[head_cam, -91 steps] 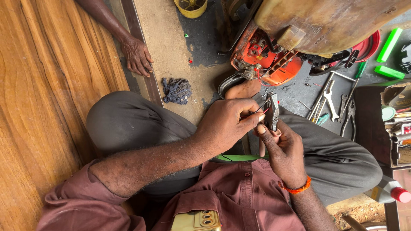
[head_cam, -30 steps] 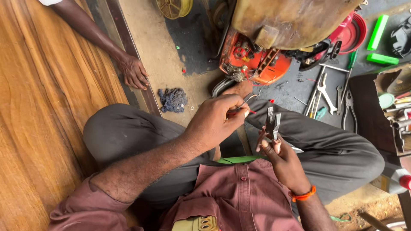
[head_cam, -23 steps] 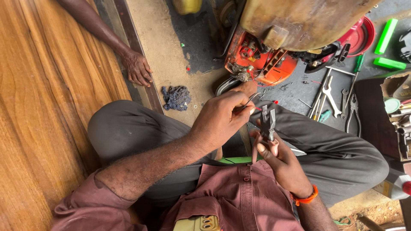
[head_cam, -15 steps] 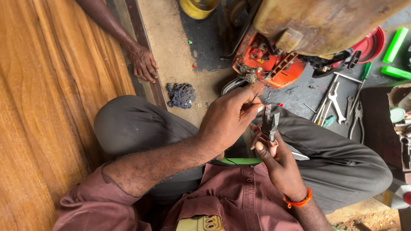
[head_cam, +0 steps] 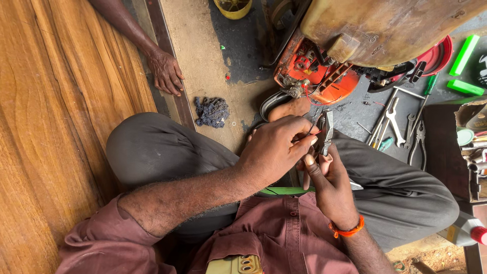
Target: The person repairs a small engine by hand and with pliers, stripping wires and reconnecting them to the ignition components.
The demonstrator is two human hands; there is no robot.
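Bright, even daylight; soft shadows; sharp focus; edges slightly bowed.

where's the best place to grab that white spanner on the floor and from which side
Grip the spanner around its straight middle shank, coming down from above. It lies flat on the dark floor, its forked ends are awkward to pinch, and the pliers lie close beside it.

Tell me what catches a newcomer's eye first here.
At centre, the left hand and right hand meet over a small metal tool, pinching something too small to tell. Just above sits an orange engine under a worn tan tank. Another person's hand rests on the floor at upper left.
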